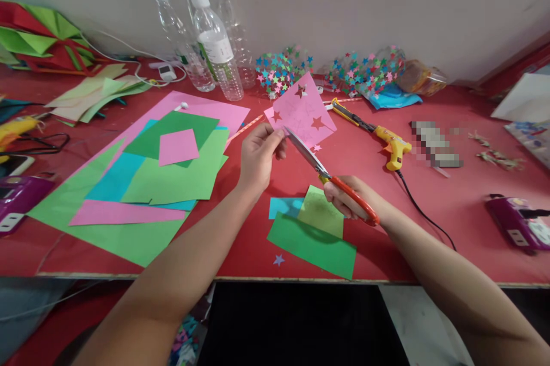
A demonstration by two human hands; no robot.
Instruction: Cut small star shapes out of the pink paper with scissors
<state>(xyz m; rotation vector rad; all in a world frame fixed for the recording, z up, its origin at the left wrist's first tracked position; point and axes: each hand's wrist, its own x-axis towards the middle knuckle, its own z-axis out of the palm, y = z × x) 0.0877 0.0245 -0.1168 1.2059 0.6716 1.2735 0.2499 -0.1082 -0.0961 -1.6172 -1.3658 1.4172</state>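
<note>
A pink sheet (301, 111) with several star-shaped holes is held up above the red table (378, 251); my left hand (261, 151) pinches its lower left corner. Red-handled scissors (354, 200) are in my right hand (350, 197), their blades pointing up and left so that the tips meet the sheet beside my left fingertips. Below my hands lie a light green piece (322, 211), a blue piece (281, 207) and a dark green piece (315, 246). A small purple star (278, 260) rests near the table's front edge.
Stacked coloured paper (172, 183) covers the left side. Plastic bottles (219, 56) and bags of coloured stars (365, 73) stand along the wall. To the right are a yellow glue gun (394, 147) with a black cable, a phone-like object (436, 145) and a purple power strip (518, 221).
</note>
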